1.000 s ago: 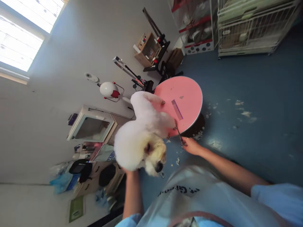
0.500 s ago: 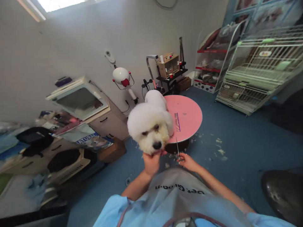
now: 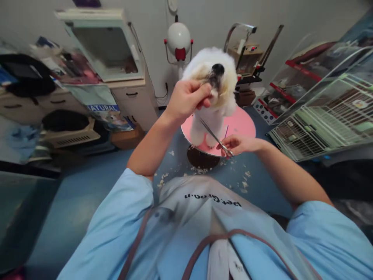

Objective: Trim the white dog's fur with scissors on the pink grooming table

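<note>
A fluffy white dog [image 3: 209,64] sits upright on a round pink table [image 3: 247,123], its nose tipped upward. My left hand [image 3: 189,97] is closed on the fur at the dog's chin, thumb and fingers pinched just under the mouth. In my right hand [image 3: 240,144] is a pair of scissors [image 3: 213,135], its blades pointing up and left in front of the dog's chest. The blades look closed and apart from the fur. Behind the right hand, a thin purple edge of a comb [image 3: 227,130] shows on the table; the rest is hidden.
Cut fur [image 3: 244,184] lies scattered on the blue floor. Behind the dog stands a white dryer [image 3: 178,39] with red knobs. Wire cages [image 3: 329,112] are on the right, with a grooming arm [image 3: 239,27] at the back. A glass-fronted cabinet [image 3: 101,50] sits on drawers to the left.
My left hand has lifted the dog's chin, so its muzzle now points up. My right hand has raised the scissors toward the chest. The view has tilted and turned.
</note>
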### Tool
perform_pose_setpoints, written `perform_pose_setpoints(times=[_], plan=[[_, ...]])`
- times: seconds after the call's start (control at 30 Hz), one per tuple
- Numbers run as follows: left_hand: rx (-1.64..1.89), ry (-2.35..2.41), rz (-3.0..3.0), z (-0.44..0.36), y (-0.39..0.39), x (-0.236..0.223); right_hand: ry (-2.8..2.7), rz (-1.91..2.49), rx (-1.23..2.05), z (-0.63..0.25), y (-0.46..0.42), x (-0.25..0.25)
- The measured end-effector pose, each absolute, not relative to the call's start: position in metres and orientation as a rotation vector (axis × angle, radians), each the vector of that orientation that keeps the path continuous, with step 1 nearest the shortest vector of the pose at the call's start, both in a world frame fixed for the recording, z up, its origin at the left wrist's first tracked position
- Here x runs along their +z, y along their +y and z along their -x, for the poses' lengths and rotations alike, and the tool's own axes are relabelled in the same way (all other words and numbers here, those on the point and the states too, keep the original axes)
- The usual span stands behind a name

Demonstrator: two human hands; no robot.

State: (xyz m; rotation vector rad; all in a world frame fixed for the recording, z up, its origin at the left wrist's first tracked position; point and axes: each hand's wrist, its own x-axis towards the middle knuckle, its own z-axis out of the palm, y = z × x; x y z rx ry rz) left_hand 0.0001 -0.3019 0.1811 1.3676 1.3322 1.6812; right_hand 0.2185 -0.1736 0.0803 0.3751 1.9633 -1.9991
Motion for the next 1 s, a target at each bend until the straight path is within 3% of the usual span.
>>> perform_pose_setpoints(times=[0.23, 0.63, 1.0], plan=[[1.393, 1.36, -1.657, 0.013, -0.304, 0.214, 2.085, -0.493, -1.856, -0.191, -0.169, 0.13], [1.285, 1.223, -1.751, 0.001, -0.293, 0.237, 2.24, -0.722, -1.77, -0.202, -0.193, 0.126], [1.224, 1.175, -1.91, -0.006, -0.282, 0.237, 2.24, -0.835, -1.922, -0.208, -0.211, 0.103]])
